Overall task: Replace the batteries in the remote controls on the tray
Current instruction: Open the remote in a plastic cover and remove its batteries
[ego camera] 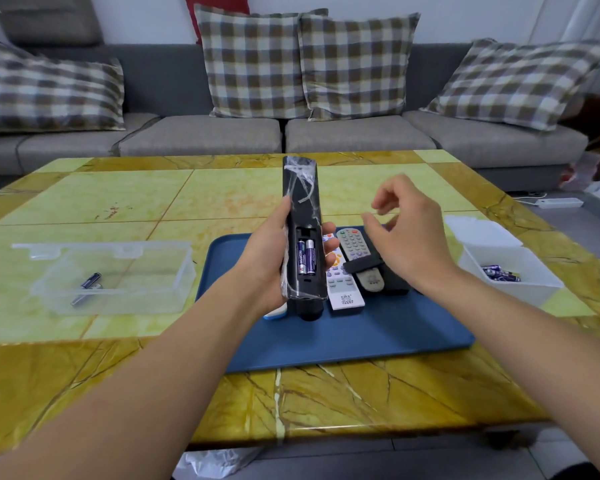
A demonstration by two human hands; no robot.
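A black remote is gripped in the left hand, raised above the blue tray. Its long axis runs nearly straight away from the person, tilted slightly, with the far end pointed toward the sofa and the near end over the tray's left part. The back is turned up, and clear plastic wrap is seen around the body. The battery bay is uncovered near the lower end, and two purple batteries are seated in it side by side, lengthwise along the remote. The thumb is laid along the left edge, and the fingers are curled round the right edge from beneath.

The right hand is held above the tray, just right of the remote and apart from it; its fingers are loosely curled and nothing is held.

On the tray, a white remote, a grey remote and another black remote are laid lengthwise, roughly parallel. A black cover is lying across the grey remote.

A clear box with batteries inside is set on the table left of the tray. A white box with purple batteries is set to the right.
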